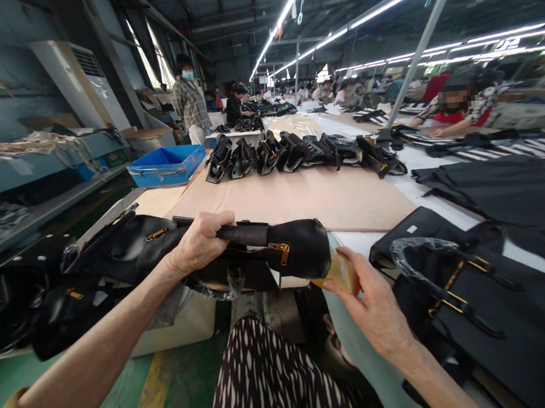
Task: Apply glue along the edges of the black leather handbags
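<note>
Black bag held at the near edge of the desk, gold-toned zip pull visible. Hands apart: left hand clamped on the bag; right hand gripping an amber block at the bag's right end (contact unconfirmed). Other bags lined toward the desk's far edge.

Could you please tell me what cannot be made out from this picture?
Head view: most fingertips of the left hand, hidden by the hand itself and the black bag it grips.
Head view: part of the yellowish block, covered by the right hand holding it.
Head view: the far side of the large black bag, cut off by the right edge.
</note>
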{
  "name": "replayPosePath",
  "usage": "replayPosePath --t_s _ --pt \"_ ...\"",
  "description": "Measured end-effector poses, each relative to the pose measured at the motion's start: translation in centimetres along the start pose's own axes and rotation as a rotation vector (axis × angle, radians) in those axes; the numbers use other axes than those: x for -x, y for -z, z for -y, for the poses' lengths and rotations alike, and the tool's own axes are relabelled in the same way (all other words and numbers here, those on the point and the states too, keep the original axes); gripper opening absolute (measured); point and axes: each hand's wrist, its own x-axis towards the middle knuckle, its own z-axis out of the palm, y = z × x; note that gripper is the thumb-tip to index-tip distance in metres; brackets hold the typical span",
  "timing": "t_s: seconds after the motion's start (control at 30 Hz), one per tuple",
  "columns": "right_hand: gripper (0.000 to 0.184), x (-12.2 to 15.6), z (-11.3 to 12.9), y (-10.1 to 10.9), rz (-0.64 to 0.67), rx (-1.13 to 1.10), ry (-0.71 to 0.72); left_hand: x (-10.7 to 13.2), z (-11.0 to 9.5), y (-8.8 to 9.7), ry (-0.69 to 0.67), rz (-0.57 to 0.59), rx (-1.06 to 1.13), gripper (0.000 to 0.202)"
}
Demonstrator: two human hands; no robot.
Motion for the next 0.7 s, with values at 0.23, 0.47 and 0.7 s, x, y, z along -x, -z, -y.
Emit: replayPosePath --t_s 0.23,0.47,0.7 --pt "0.039 0.1 0.2 0.3 0.021 -0.008 -0.004 0.3 -0.5 0.1 0.004 -0.025 -0.020 0.017" --pt "0.037 1.1 0.4 0.5 0.055 -0.046 -0.036 1.2 -0.8 0.2 0.036 -0.022 0.000 0.019" --pt "0.038 1.6 0.3 0.6 0.079 -0.086 -0.091 2.3 -1.2 0.3 0.008 -0.054 -0.001 0.022"
